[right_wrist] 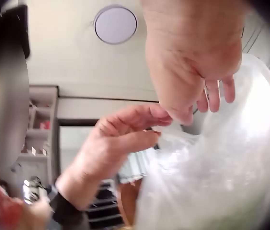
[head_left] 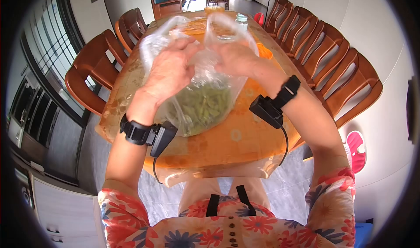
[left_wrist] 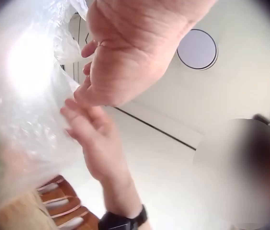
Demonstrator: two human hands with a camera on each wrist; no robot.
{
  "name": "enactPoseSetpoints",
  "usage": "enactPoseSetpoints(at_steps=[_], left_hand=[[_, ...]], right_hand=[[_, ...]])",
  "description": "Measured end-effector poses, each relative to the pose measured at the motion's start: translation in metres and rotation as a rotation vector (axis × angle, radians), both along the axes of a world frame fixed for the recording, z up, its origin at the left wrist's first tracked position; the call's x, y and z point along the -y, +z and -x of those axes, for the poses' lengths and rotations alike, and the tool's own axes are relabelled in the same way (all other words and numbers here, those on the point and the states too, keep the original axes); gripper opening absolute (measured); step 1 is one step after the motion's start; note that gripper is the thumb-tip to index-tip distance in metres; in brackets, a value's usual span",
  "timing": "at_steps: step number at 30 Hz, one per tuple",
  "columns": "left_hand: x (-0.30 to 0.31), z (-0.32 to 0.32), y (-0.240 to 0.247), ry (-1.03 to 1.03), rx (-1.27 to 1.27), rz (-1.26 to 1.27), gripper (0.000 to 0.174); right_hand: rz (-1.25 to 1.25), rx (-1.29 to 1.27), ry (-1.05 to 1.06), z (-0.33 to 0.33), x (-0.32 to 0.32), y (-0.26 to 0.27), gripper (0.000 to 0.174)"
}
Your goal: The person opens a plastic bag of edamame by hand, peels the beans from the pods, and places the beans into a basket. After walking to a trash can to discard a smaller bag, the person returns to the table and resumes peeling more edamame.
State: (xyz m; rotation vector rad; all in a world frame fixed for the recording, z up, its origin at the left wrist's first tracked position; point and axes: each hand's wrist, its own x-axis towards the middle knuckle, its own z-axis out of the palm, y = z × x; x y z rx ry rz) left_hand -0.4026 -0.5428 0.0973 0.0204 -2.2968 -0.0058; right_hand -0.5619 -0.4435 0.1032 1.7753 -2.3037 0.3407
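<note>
A clear plastic bag (head_left: 214, 73) stands on the table with green pods (head_left: 203, 106) heaped in its lower part. Its two handle loops rise on either side of the hands. My left hand (head_left: 173, 66) is at the bag's mouth, with curled fingers gripping the film. Close beside it, my right hand (head_left: 238, 57) pinches the film near the same spot, slightly blurred. From the right wrist, the left hand's thumb and fingers (right_wrist: 125, 139) reach the gathered top edge of the bag (right_wrist: 192, 158). The film partly hides the fingertips in the head view.
The long wooden table (head_left: 205, 154) has a clear cover. An orange basket (head_left: 264, 51) and a lidded bottle (head_left: 241, 21) stand beyond the bag. Wooden chairs (head_left: 321, 42) line the right side, others (head_left: 96, 60) the left. A pink slipper (head_left: 356, 151) is at the right.
</note>
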Motion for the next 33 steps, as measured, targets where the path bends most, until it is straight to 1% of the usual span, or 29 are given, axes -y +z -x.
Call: enactPoseSetpoints(at_steps=[1, 3, 4, 5, 6, 7, 9, 10, 11, 12, 13, 14, 15, 16, 17, 18, 19, 20, 21, 22, 23, 24, 25, 27, 28, 29, 30, 31, 33], left_hand=[[0.007, 0.003, -0.007, 0.084, 0.049, 0.04, 0.036], [0.003, -0.003, -0.011, 0.091, 0.108, 0.067, 0.037], [-0.002, -0.006, -0.014, 0.1, 0.166, 0.086, 0.038], [-0.01, -0.009, -0.014, 0.098, 0.166, 0.078, 0.038], [-0.022, -0.012, -0.012, -0.01, 0.164, 0.027, 0.039], [-0.031, -0.013, -0.013, -0.118, 0.16, -0.023, 0.04], [-0.035, -0.015, -0.016, -0.184, 0.105, 0.011, 0.038], [-0.034, -0.018, -0.015, -0.185, 0.213, -0.087, 0.036], [-0.033, -0.021, -0.015, -0.184, 0.319, -0.184, 0.034], [-0.031, -0.026, -0.015, -0.181, 0.319, -0.191, 0.034], [-0.03, -0.031, -0.016, -0.02, 0.496, -0.143, 0.036], [-0.028, -0.037, -0.017, 0.142, 0.672, -0.091, 0.038], [-0.029, -0.047, -0.018, 0.143, 0.673, -0.093, 0.038], [-0.031, -0.06, -0.021, 0.222, 0.637, -0.064, 0.044], [-0.034, -0.071, -0.024, 0.299, 0.606, -0.034, 0.05], [-0.034, -0.082, -0.027, 0.295, 0.617, -0.033, 0.05], [-0.035, -0.091, -0.03, 0.344, 0.653, -0.127, 0.058], [-0.035, -0.101, -0.033, 0.397, 0.686, -0.222, 0.065], [-0.033, -0.109, -0.042, 0.4, 0.691, -0.22, 0.065], [-0.029, -0.115, -0.057, 0.4, 0.681, -0.282, 0.073], [-0.023, -0.119, -0.073, 0.4, 0.672, -0.346, 0.081], [-0.02, -0.118, -0.084, 0.403, 0.688, -0.419, 0.096], [-0.019, -0.119, -0.085, 0.405, 0.689, -0.42, 0.096], [-0.027, -0.109, -0.071, 0.473, 0.774, -0.521, 0.103], [-0.025, -0.105, -0.07, 0.477, 0.768, -0.523, 0.103], [-0.021, -0.101, -0.07, 0.421, 0.737, -0.522, 0.107], [-0.017, -0.096, -0.071, 0.365, 0.706, -0.518, 0.11], [-0.012, -0.092, -0.074, 0.368, 0.702, -0.516, 0.11], [-0.001, -0.082, -0.085, 0.312, 0.598, -0.532, 0.113]], right_hand=[[0.005, -0.001, -0.001, 0.002, 0.0, -0.006, 0.027], [-0.151, -0.02, 0.114, -0.003, -0.009, -0.018, 0.017], [-0.157, -0.021, 0.114, -0.008, -0.014, -0.023, 0.017], [-0.079, -0.048, 0.212, -0.018, -0.02, -0.026, 0.014], [-0.001, -0.068, 0.307, -0.026, -0.027, -0.03, 0.011], [-0.009, -0.061, 0.303, -0.033, -0.033, -0.034, 0.011], [0.05, 0.022, 0.389, -0.042, -0.041, -0.041, 0.013], [0.045, 0.029, 0.387, -0.043, -0.045, -0.044, 0.013], [0.079, 0.129, 0.499, -0.043, -0.051, -0.044, 0.013], [0.113, 0.229, 0.612, -0.043, -0.056, -0.044, 0.013], [0.106, 0.231, 0.615, -0.043, -0.063, -0.041, 0.013], [-0.072, 0.265, 0.571, -0.046, -0.07, -0.03, 0.016], [-0.247, 0.297, 0.521, -0.047, -0.076, -0.025, 0.02], [-0.246, 0.302, 0.52, -0.042, -0.077, -0.028, 0.02], [-0.246, 0.192, 0.411, -0.034, -0.076, -0.035, 0.027], [-0.247, 0.083, 0.301, -0.027, -0.075, -0.041, 0.034], [-0.246, 0.093, 0.299, -0.019, -0.073, -0.046, 0.034], [-0.288, 0.196, 0.227, -0.009, -0.068, -0.049, 0.043], [-0.328, 0.297, 0.156, 0.001, -0.062, -0.053, 0.055], [-0.324, 0.303, 0.159, 0.011, -0.054, -0.064, 0.055], [-0.216, 0.336, 0.163, 0.02, -0.045, -0.079, 0.057], [-0.11, 0.368, 0.165, 0.025, -0.037, -0.084, 0.059], [-0.11, 0.369, 0.167, 0.031, -0.029, -0.088, 0.059], [-0.061, 0.347, 0.033, 0.037, -0.01, -0.087, 0.074], [0.093, 0.396, 0.021, 0.053, 0.004, -0.104, 0.086], [0.094, 0.393, 0.027, 0.053, 0.009, -0.101, 0.086], [0.072, 0.602, 0.016, 0.052, 0.013, -0.098, 0.088], [0.048, 0.811, 0.004, 0.052, 0.016, -0.097, 0.09], [0.066, 0.877, 0.017, 0.055, 0.023, -0.104, 0.088]])
